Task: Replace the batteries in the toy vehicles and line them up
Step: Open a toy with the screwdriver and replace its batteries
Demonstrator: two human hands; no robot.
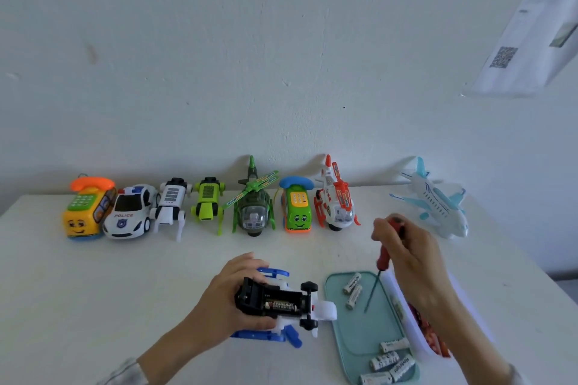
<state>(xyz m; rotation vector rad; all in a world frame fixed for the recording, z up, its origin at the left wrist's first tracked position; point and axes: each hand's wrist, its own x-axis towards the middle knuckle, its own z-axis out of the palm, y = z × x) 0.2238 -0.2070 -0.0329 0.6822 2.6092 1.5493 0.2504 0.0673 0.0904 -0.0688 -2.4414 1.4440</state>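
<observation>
My left hand (231,294) grips the upturned blue-and-white toy helicopter (278,306) on the table (93,291), its battery bay uncovered with one Eveready cell (280,305) seated. My right hand (403,247) clasps the red screwdriver (382,262), tip over the teal tray (353,334) of white batteries (352,290). I should probably park the tool and keep the toy level.

Right hand (406,255) covers the screwdriver (384,259) handle's upper part; the tray (359,334) is cut off at the worktop's near edge; battery (394,345) markings there are unreadable.
</observation>
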